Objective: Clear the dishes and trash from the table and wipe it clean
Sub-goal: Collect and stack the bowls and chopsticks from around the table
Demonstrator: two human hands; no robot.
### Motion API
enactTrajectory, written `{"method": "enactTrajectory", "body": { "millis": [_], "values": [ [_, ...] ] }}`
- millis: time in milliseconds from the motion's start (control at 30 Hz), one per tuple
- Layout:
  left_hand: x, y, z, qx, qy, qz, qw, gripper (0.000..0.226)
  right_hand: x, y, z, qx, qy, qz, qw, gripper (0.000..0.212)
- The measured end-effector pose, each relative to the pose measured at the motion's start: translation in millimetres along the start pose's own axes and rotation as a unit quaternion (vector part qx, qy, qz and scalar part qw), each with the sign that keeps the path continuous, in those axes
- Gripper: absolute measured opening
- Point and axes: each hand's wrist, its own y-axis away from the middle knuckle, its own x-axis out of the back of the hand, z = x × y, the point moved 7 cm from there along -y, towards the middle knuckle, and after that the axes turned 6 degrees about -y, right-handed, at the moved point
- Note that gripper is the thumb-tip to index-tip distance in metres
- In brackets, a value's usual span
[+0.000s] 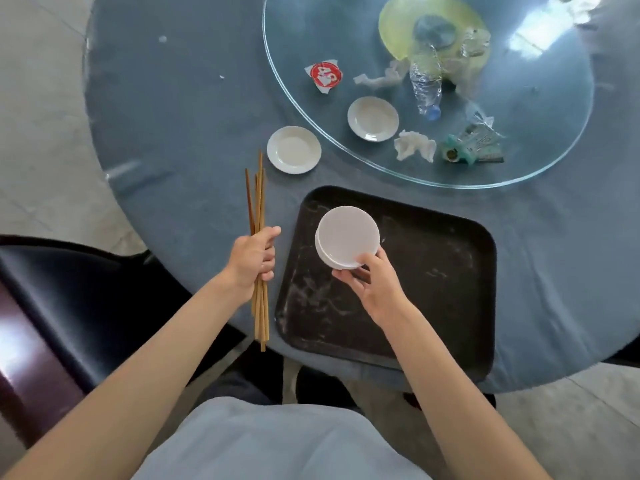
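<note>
The left hand (252, 258) grips a bundle of brown wooden chopsticks (259, 244) beside the scuffed black rectangular tray (433, 271); the right hand (372, 282) holds stacked small white round dishes (347, 237) above that tray on the blue-covered round desk (173, 116).

White stacked bowls (347, 237) above black tray (433, 271), brown chopsticks (259, 216) bundled upright, two white saucers (empty) (293, 149) beyond

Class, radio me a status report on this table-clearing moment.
Left hand grips chopsticks. Right hand holds stacked bowls over tray. Two saucers, trash remain.
</note>
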Motion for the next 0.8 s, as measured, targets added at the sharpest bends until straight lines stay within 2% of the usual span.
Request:
{"method": "enactTrajectory", "body": {
  "millis": [233, 500, 800],
  "values": [
    [9, -43, 22, 0.021, -0.024, -0.041, 0.999, 0.05, -32, -42, -9, -0.011, -0.038, 0.041, 0.998, 0.061],
    [19, -69, 27, 0.045, -0.048, -0.056, 0.996, 0.051, -45, -54, -3, -0.009, -0.054, 0.069, 0.996, 0.058],
    [17, -80, 44, 0.029, -0.092, -0.085, 0.992, 0.049, -48, -50, -4, -0.004, -0.024, 0.083, 0.996, 0.054]
  ]
}}
